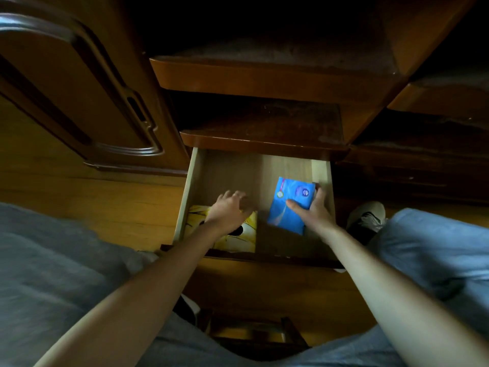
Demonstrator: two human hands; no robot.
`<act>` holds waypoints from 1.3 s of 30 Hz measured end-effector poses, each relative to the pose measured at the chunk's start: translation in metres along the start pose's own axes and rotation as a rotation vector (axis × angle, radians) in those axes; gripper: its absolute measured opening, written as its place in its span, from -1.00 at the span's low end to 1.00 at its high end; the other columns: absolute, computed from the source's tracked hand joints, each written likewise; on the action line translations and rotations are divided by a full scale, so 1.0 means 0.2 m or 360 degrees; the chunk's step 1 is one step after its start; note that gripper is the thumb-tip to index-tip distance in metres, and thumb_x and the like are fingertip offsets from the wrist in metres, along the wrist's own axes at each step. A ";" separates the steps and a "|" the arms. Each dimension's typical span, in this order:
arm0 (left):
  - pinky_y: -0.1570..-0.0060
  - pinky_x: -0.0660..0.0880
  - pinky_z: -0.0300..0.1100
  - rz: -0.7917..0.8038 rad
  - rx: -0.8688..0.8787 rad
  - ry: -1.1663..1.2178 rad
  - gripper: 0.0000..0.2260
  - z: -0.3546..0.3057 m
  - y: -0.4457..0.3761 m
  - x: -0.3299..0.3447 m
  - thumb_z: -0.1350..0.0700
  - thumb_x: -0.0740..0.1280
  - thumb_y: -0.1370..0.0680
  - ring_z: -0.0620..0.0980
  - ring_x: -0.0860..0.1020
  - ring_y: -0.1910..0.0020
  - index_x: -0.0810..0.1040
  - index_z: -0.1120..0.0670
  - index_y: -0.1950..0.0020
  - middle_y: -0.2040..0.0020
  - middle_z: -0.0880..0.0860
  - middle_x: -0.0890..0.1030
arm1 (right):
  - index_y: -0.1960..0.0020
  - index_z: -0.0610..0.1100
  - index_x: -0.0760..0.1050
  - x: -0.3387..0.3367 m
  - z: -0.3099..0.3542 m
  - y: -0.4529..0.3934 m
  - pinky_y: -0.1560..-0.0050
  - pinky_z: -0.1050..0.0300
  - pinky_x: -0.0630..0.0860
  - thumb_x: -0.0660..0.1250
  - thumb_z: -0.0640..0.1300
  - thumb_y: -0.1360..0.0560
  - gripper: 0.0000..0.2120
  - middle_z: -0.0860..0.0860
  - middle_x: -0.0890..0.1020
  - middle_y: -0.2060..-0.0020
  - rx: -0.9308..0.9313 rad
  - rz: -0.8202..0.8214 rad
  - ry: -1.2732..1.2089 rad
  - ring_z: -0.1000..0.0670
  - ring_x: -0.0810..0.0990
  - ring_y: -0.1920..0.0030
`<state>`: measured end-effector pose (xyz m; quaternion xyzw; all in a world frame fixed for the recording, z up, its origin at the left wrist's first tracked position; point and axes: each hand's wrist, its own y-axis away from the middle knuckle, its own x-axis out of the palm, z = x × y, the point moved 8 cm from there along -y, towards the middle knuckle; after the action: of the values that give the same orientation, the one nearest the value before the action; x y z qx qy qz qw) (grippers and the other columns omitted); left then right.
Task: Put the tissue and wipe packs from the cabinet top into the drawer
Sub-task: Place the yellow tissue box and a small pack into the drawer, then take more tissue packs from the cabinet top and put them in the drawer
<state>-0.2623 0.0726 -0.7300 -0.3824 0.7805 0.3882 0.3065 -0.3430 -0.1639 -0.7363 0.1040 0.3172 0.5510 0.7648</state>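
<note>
The wooden drawer (227, 170) stands pulled out below the cabinet top (264, 123). A yellow tissue pack (238, 239) lies flat in the drawer's near left corner. My left hand (230, 207) hovers over it, blurred, fingers spread and holding nothing. My right hand (315, 210) grips a blue wipe pack (288, 202) by its right edge, thumb on its face, and holds it tilted inside the right half of the drawer. The pack's lower corner hangs just above the drawer floor.
A dark wooden cabinet door (79, 102) with a recessed handle is at the left. Shelves (264, 72) step up above the drawer. My knees in blue jeans (436, 250) flank the drawer, with a shoe (367, 215) at the right. The floor is yellowish wood.
</note>
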 end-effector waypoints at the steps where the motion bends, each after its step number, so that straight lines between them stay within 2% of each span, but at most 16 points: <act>1: -0.35 0.41 0.10 0.0133 0.0044 -0.0214 -0.44 0.03 0.02 0.05 -0.18 0.29 -0.60 0.14 0.36 -0.44 0.32 -0.01 -0.54 -0.48 0.09 0.39 | -0.47 0.00 0.14 0.00 -0.05 -0.01 -0.09 -0.08 0.59 0.55 0.03 -0.48 -0.24 0.05 0.55 -0.19 0.0042 -0.0004 0.0055 -0.02 0.62 -0.08; 3: -0.46 0.24 0.17 0.0325 0.0123 -0.0598 -0.38 0.10 0.06 0.14 -0.18 0.26 -0.60 0.16 0.24 -0.53 0.16 -0.04 -0.61 -0.58 0.08 0.26 | -0.51 -0.09 0.14 0.04 -0.14 -0.01 -0.27 -0.23 0.54 0.55 -0.05 -0.48 -0.22 -0.05 0.55 -0.25 0.0133 0.0055 0.0068 -0.14 0.60 -0.21; 5: -0.51 0.10 0.28 0.0399 0.0156 -0.0782 -0.33 0.13 0.08 0.18 -0.19 0.22 -0.62 0.17 0.15 -0.57 0.02 -0.07 -0.64 -0.61 0.07 0.18 | -0.51 -0.13 0.14 0.08 -0.21 0.00 -0.31 -0.19 0.51 0.56 -0.13 -0.48 -0.21 -0.11 0.54 -0.29 0.0181 0.0151 0.0185 -0.14 0.57 -0.24; 6: -0.50 0.09 0.32 0.0415 0.0161 -0.0791 -0.33 0.13 0.07 0.18 -0.19 0.21 -0.62 0.18 0.15 -0.57 0.00 -0.07 -0.64 -0.61 0.08 0.19 | -0.51 -0.14 0.14 0.11 -0.23 0.00 -0.26 -0.14 0.53 0.56 -0.17 -0.47 -0.21 -0.13 0.53 -0.29 0.0207 0.0227 0.0244 -0.12 0.57 -0.21; 9: -0.47 0.14 0.33 0.0456 0.0167 -0.0778 -0.34 0.11 0.06 0.15 -0.19 0.23 -0.62 0.18 0.19 -0.55 0.04 -0.08 -0.63 -0.58 0.09 0.24 | -0.46 -0.15 0.17 0.14 -0.25 -0.01 -0.03 -0.03 0.58 0.55 -0.27 -0.46 -0.26 -0.15 0.51 -0.23 0.0302 0.0369 0.0343 -0.08 0.56 -0.12; 13: -0.51 0.03 0.34 0.0447 0.0139 -0.0764 -0.34 0.11 0.09 0.16 -0.21 0.18 -0.63 0.18 0.12 -0.58 -0.02 -0.08 -0.65 -0.60 0.08 0.18 | -0.44 -0.20 0.28 0.08 -0.23 -0.07 -0.14 -0.12 0.60 0.50 -0.34 -0.46 -0.35 -0.19 0.53 -0.19 0.0324 0.0293 0.0602 -0.17 0.58 -0.15; 18: -0.50 0.03 0.36 0.0413 0.0129 -0.0747 -0.33 0.11 0.09 0.17 -0.20 0.20 -0.63 0.19 0.13 -0.57 0.00 -0.06 -0.65 -0.58 0.08 0.20 | -0.55 -0.08 0.17 0.13 -0.19 -0.08 -0.10 -0.15 0.60 0.32 -0.27 -0.57 -0.39 -0.17 0.49 -0.23 0.0409 0.0408 0.1000 -0.18 0.55 -0.18; 20: -0.49 0.03 0.36 0.0398 0.0136 -0.0736 -0.34 0.11 0.08 0.17 -0.20 0.21 -0.62 0.18 0.14 -0.56 0.02 -0.07 -0.64 -0.57 0.08 0.22 | -0.55 -0.10 0.13 0.20 -0.19 -0.06 -0.01 -0.16 0.59 0.25 -0.29 -0.58 -0.41 -0.21 0.48 -0.23 0.0413 0.0440 0.0938 -0.20 0.55 -0.15; 23: -0.49 0.06 0.37 0.0365 0.0158 -0.0727 -0.35 0.11 0.07 0.17 -0.22 0.21 -0.61 0.16 0.19 -0.54 0.06 -0.07 -0.63 -0.55 0.07 0.26 | -0.59 -0.16 0.12 0.36 -0.18 -0.03 -0.20 -0.19 0.56 0.23 -0.35 -0.54 -0.34 -0.22 0.53 -0.26 0.0349 0.0511 0.0670 -0.21 0.56 -0.23; 25: -0.48 0.08 0.38 0.0354 0.0174 -0.0725 -0.36 0.12 0.06 0.16 -0.22 0.21 -0.61 0.15 0.22 -0.53 0.08 -0.08 -0.63 -0.54 0.06 0.29 | -0.62 -0.11 0.05 0.41 -0.18 -0.03 -0.25 -0.20 0.55 0.25 -0.34 -0.53 -0.27 -0.18 0.53 -0.26 0.0384 0.0545 0.0577 -0.17 0.56 -0.22; 28: -0.47 0.09 0.38 0.0367 0.0180 -0.0729 -0.36 0.13 0.06 0.17 -0.22 0.20 -0.61 0.14 0.24 -0.52 0.09 -0.08 -0.62 -0.52 0.07 0.30 | -0.60 -0.13 0.10 0.42 -0.20 -0.05 -0.23 -0.30 0.56 0.31 -0.31 -0.54 -0.30 -0.18 0.54 -0.23 0.0408 0.0607 0.0536 -0.19 0.57 -0.21; 31: -0.48 0.06 0.38 0.0379 0.0171 -0.0752 -0.35 0.12 0.06 0.16 -0.23 0.18 -0.61 0.15 0.21 -0.54 0.06 -0.07 -0.63 -0.54 0.09 0.28 | -0.67 -0.04 -0.05 0.41 -0.19 -0.03 -0.28 -0.23 0.53 0.34 -0.26 -0.56 -0.17 -0.14 0.52 -0.30 0.0404 0.0599 0.0523 -0.15 0.55 -0.25; 34: -0.50 -0.03 0.37 0.0460 0.0179 -0.0743 -0.28 0.12 0.10 0.15 -0.22 0.19 -0.62 0.16 0.01 -0.62 -0.10 -0.09 -0.66 -0.65 0.10 0.06 | -0.68 0.03 -0.26 0.39 -0.17 0.02 -0.41 -0.23 0.42 0.40 -0.16 -0.59 -0.03 -0.17 0.30 -0.57 0.0368 0.0556 0.0490 -0.22 0.38 -0.49; 36: -0.53 -0.08 0.31 0.0520 0.0201 -0.0715 -0.21 0.12 0.14 0.12 -0.20 0.23 -0.62 0.13 -0.14 -0.63 -0.21 -0.08 -0.65 -0.67 0.07 -0.14 | -0.64 0.04 -0.39 0.36 -0.13 0.05 -0.49 -0.29 0.30 0.40 -0.06 -0.60 0.03 -0.19 0.13 -0.64 0.0307 0.0481 0.0608 -0.24 0.22 -0.58; 38: -0.56 -0.04 0.21 0.0487 0.0206 -0.0622 -0.21 0.08 0.17 0.03 -0.21 0.25 -0.62 0.12 -0.09 -0.63 -0.18 -0.07 -0.66 -0.67 0.06 -0.14 | -0.64 0.05 -0.40 0.33 -0.03 0.08 -0.53 -0.30 0.22 0.38 0.03 -0.60 0.02 -0.19 0.03 -0.66 0.0203 0.0440 0.0795 -0.27 0.14 -0.61; 39: -0.56 0.04 0.17 0.0464 0.0204 -0.0572 -0.22 0.05 0.18 -0.04 -0.21 0.27 -0.61 0.13 -0.02 -0.63 -0.12 -0.06 -0.66 -0.67 0.07 -0.10 | -0.65 0.04 -0.36 0.32 0.03 0.10 -0.51 -0.28 0.26 0.37 0.02 -0.60 -0.01 -0.20 0.06 -0.65 0.0165 0.0445 0.0853 -0.28 0.18 -0.59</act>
<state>-0.2874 0.0992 -0.7159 -0.1702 0.7834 0.4398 0.4049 -0.3423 -0.0980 -0.7448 0.0364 0.5179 0.6418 0.5644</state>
